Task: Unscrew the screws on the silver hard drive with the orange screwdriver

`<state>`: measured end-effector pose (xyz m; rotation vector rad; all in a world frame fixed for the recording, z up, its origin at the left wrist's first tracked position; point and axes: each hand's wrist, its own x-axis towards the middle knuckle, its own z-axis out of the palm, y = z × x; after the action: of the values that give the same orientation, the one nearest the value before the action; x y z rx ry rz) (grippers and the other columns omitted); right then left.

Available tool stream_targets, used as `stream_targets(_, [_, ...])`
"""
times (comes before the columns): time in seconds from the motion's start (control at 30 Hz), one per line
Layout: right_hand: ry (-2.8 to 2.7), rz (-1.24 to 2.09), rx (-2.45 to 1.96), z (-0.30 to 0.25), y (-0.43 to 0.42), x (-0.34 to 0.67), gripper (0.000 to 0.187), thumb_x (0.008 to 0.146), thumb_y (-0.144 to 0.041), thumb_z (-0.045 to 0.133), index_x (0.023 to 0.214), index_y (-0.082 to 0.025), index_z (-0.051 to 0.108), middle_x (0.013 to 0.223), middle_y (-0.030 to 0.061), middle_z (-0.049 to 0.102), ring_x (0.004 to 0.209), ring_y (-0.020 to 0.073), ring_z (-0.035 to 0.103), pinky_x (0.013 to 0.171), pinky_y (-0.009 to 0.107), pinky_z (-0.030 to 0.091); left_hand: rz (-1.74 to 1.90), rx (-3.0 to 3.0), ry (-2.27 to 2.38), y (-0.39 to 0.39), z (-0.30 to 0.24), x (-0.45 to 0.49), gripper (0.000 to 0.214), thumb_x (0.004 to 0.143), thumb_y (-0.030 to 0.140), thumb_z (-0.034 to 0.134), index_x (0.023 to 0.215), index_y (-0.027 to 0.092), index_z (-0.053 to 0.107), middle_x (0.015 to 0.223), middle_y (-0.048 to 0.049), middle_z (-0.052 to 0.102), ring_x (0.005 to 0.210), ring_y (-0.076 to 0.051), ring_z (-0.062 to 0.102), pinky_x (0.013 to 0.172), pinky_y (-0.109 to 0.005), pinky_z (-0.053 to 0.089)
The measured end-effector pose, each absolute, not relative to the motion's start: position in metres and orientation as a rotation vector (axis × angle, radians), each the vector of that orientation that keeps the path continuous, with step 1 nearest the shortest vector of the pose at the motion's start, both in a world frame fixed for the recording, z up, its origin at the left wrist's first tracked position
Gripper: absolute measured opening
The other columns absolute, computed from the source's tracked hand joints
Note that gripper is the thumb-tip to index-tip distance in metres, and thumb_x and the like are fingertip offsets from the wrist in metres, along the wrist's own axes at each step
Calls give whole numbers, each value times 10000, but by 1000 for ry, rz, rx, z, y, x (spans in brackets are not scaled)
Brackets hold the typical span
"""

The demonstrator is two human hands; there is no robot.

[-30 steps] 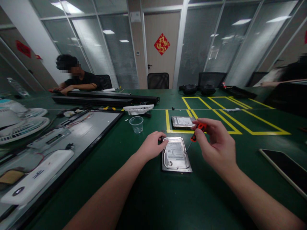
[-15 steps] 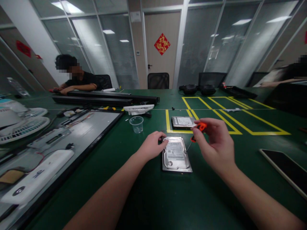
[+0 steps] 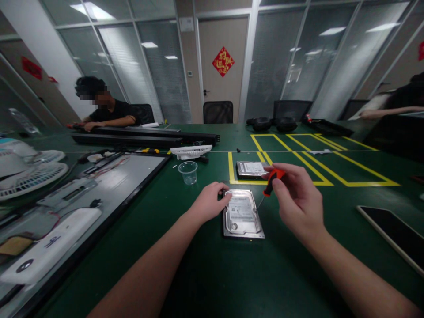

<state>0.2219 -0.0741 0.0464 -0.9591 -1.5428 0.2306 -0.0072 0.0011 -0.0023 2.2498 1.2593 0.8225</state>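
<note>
A silver hard drive (image 3: 243,216) lies flat on the green table in front of me. My left hand (image 3: 213,199) grips its upper left corner, thumb on the top face and fingers around the edge. In my right hand (image 3: 300,198) is a screwdriver (image 3: 272,182) with an orange and black handle, pinched between thumb and fingers. Its thin shaft slants down to the right edge of the drive; I cannot make out what the tip sits in. Just beyond, a second hard drive (image 3: 251,168) rests inside a yellow tape outline, partly behind my right fingers.
A clear plastic cup (image 3: 188,172) and a white fan grille (image 3: 191,151) stand beyond my left hand. A large panel (image 3: 132,176) carrying parts fills the left side. At right lies a phone (image 3: 391,229). A person (image 3: 111,112) sits across the table at left.
My right thumb and fingers have shifted around the screwdriver handle, which now shows more of its black side. My left hand and the drive keep their place.
</note>
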Motion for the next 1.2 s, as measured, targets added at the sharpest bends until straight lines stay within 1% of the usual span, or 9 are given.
stream_targets(0.07, [-1543,230,-956,46,-73,222,336,980,-238,624,1308,-307,608,1230,70,697,1069,236,709,929,469,588,818,2244,1262,1,-2,-7,273,972,388,615,1124,197,737,1087,-79,708,967,-226,657,855,-366,535])
stream_targets(0.23, [-1581,81,-1011,47,-71,224,399,888,-254,760,1265,-304,640,1139,47,671,979,217,678,906,444,582,810,2238,1272,0,-1,-7,279,969,392,617,1129,200,739,1090,-82,709,973,-229,658,858,-364,535])
stream_targets(0.33, [-1584,58,-1017,48,-71,224,381,895,-244,747,1258,-296,645,1130,48,669,970,215,676,889,435,586,806,2242,1269,-1,0,-7,279,970,391,616,1128,198,741,1084,-84,712,971,-229,661,860,-363,536])
stream_targets(0.53, [-1564,169,-981,49,-75,221,366,944,-218,665,1298,-294,611,1203,74,699,1075,246,697,941,481,582,797,2241,1272,-2,2,-7,281,970,384,615,1131,190,740,1090,-87,711,969,-229,664,861,-367,544])
stream_targets(0.7, [-1543,312,-951,47,-76,220,331,984,-232,599,1306,-302,572,1217,76,691,974,214,719,835,431,614,801,2251,1269,-1,2,-7,281,972,382,615,1131,187,741,1082,-87,712,971,-228,665,864,-364,544])
stream_targets(0.83, [-1558,281,-964,46,-74,221,371,954,-243,660,1308,-303,568,1181,71,691,1010,230,710,854,434,609,799,2257,1265,-1,2,-6,280,971,380,615,1124,183,743,1086,-92,714,969,-229,665,858,-362,544])
stream_targets(0.93, [-1579,197,-975,45,-73,223,375,919,-253,718,1274,-296,603,1145,65,700,1026,244,704,883,455,603,807,2254,1263,-1,2,-6,279,968,373,618,1125,179,743,1079,-90,714,969,-230,664,855,-363,544])
stream_targets(1.07, [-1594,99,-994,46,-72,223,317,920,-256,717,1227,-291,649,1149,65,692,1024,246,694,885,459,603,811,2252,1262,-1,2,-6,281,968,371,616,1126,178,744,1079,-89,711,964,-229,661,856,-366,543])
stream_targets(1.2, [-1584,148,-991,47,-74,222,344,934,-249,695,1270,-294,635,1184,72,701,1040,250,703,903,475,604,813,2260,1260,-1,1,-6,275,970,372,614,1126,184,741,1078,-87,711,970,-228,661,860,-362,540])
